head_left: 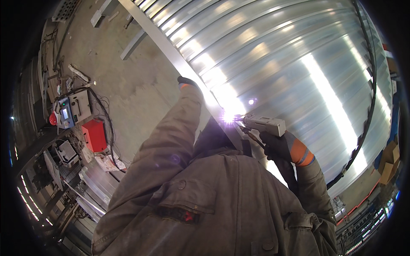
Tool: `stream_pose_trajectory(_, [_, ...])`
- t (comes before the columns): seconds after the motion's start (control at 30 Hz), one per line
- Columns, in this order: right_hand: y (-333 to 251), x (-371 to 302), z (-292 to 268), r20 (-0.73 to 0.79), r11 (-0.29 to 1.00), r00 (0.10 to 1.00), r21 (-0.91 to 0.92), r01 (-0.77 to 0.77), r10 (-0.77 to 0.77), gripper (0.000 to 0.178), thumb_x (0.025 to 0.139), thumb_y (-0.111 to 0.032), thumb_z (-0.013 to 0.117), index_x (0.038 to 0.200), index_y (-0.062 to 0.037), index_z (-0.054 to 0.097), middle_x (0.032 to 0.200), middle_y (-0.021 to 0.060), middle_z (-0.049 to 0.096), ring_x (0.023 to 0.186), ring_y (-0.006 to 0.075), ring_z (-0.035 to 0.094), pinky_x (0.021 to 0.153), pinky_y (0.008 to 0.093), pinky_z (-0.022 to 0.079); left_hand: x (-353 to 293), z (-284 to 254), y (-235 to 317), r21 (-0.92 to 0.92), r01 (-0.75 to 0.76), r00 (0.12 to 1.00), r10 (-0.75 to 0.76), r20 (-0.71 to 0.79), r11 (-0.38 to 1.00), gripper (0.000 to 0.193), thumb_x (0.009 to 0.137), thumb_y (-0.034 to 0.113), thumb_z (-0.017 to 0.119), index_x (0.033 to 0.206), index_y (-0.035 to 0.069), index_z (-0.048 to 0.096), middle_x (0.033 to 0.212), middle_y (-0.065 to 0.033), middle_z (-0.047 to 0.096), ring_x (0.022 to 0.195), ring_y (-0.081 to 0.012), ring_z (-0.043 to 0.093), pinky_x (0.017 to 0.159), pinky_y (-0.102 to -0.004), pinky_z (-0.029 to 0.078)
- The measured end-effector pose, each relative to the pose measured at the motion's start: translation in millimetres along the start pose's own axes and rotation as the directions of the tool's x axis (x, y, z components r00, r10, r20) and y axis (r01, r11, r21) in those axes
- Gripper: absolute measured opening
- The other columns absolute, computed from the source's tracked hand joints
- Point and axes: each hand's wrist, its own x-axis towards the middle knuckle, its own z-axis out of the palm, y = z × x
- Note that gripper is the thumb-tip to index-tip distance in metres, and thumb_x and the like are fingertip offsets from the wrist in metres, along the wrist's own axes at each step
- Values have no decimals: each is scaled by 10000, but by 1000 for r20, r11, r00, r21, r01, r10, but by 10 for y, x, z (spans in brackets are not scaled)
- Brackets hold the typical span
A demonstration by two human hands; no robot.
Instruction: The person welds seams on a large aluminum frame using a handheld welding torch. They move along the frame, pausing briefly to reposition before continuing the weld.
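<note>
Your R hand (276, 146), grip closed round welding gun (265, 124), seems mid-weld on metal panel (273, 81); L hand (187, 81) grip: can't tell. Next prob. needs steady travel.

Violet-white glare (229, 116) burns out mid-frame; reflections (329, 99) streak the metal panel (279, 87), upper right; fisheye edges curve into black.

1. I hold the torch (267, 124), grey and boxy, pointing left into violet-white glare (229, 116) at the rail (179, 61).
2. The rail: pale metal, slanting along the left edge of the panel (273, 81).
3. The panel: shiny, ribbed, broad.
</note>
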Motion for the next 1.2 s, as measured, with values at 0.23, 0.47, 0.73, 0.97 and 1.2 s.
stream_pose_trajectory(0.23, [37,-63,9,8,999,999,-24,39,-38,458,1092,-231,551,1514,-66,613,961,34,699,688,101,642,587,297,564,-29,-299,-155,46,-81,995,78,68,996,339,1044,324,595,1267,221,828,1298,-26,792,1220,-268,719,890,-571,548])
stream_pose_trajectory(0.47, [162,-228,30,-69,985,990,127,-115,124,441,1079,-324,680,1381,-2,678,840,46,689,681,113,661,575,311,552,-107,-417,-223,25,-130,977,123,174,991,342,1037,308,590,1262,214,829,1311,-22,788,1237,-279,712,911,-589,532])
stream_pose_trajectory(0.73, [291,-407,59,-105,975,987,195,-103,125,462,1066,-365,710,1351,0,698,847,47,706,699,114,666,608,324,564,-124,-513,-225,85,-109,984,96,148,990,330,1030,352,627,1245,200,827,1247,-2,795,1144,-231,724,876,-520,538])
stream_pose_trajectory(0.97, [440,-246,99,-117,992,990,104,-72,84,489,1064,-380,698,1370,1,691,873,65,728,717,128,685,621,343,567,-108,-572,-266,44,-85,983,76,168,995,299,1040,274,598,1220,198,824,1235,-15,793,1131,-264,729,846,-560,523])
stream_pose_trajectory(1.2, [453,-212,93,-105,993,991,101,-68,78,464,1065,-361,689,1368,-9,697,860,82,732,720,153,706,621,345,567,-44,-394,-219,19,-53,984,49,168,998,297,1059,268,592,1252,183,801,1270,-30,776,1168,-255,711,889,-544,526])
